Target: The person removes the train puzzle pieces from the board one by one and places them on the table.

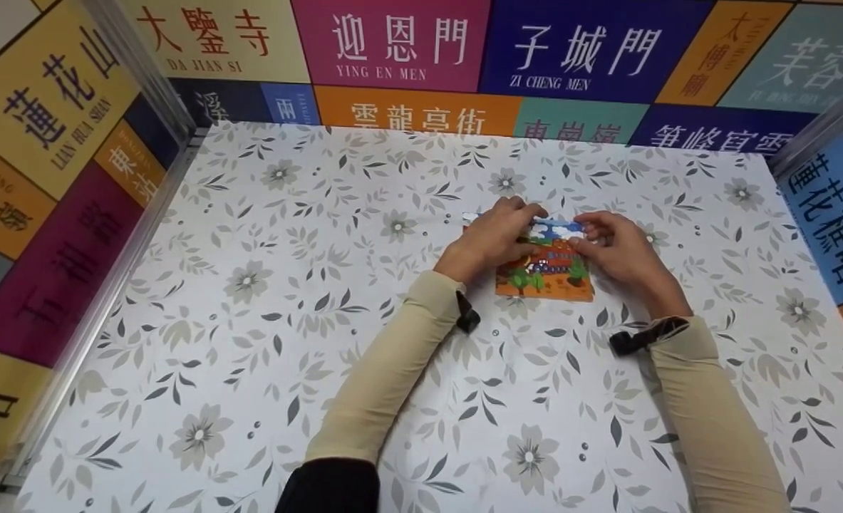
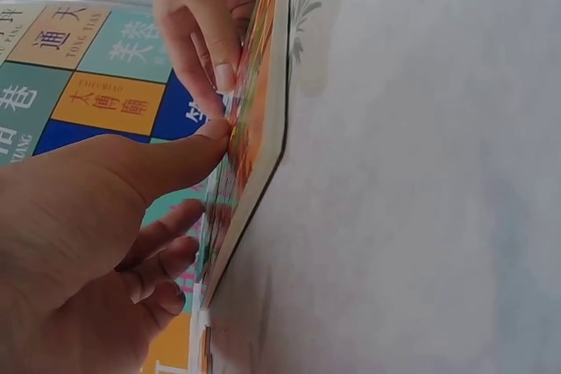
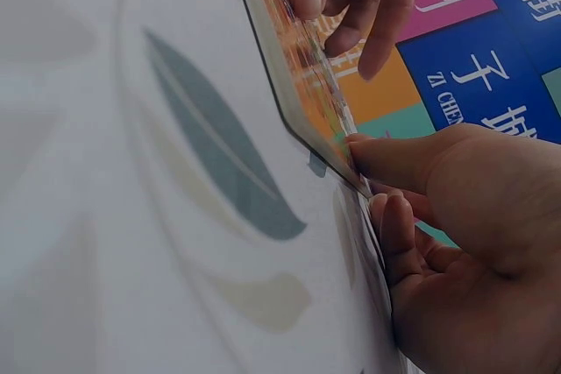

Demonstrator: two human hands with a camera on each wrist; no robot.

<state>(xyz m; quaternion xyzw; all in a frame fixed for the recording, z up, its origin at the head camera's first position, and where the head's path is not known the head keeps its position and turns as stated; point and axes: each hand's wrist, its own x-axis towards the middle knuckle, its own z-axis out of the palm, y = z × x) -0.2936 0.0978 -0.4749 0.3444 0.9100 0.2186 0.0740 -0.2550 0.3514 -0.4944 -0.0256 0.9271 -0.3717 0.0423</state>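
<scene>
A small picture board (image 1: pixel 546 285) lies flat on the tabletop, printed with an orange ground, green trees, red shapes and a blue sky with clouds. Its pale, thick edge shows in the left wrist view. My left hand (image 1: pixel 491 235) covers the board's left part, its thumb touching the printed face and its other fingers loosely bent toward the far edge. At the right side, my right hand (image 1: pixel 624 249) pinches the board's edge near the far corner. Its thumb (image 3: pixel 394 159) lies on the face, and its bent fingertips meet the edge.
The board rests on a white cover (image 1: pixel 307 342) with grey flowers and leaves. Upright panels (image 1: pixel 392 43) with coloured blocks and large characters stand along the back and both sides. Black wrist cameras (image 1: pixel 628 343) sit at the cuffs of both beige sleeves.
</scene>
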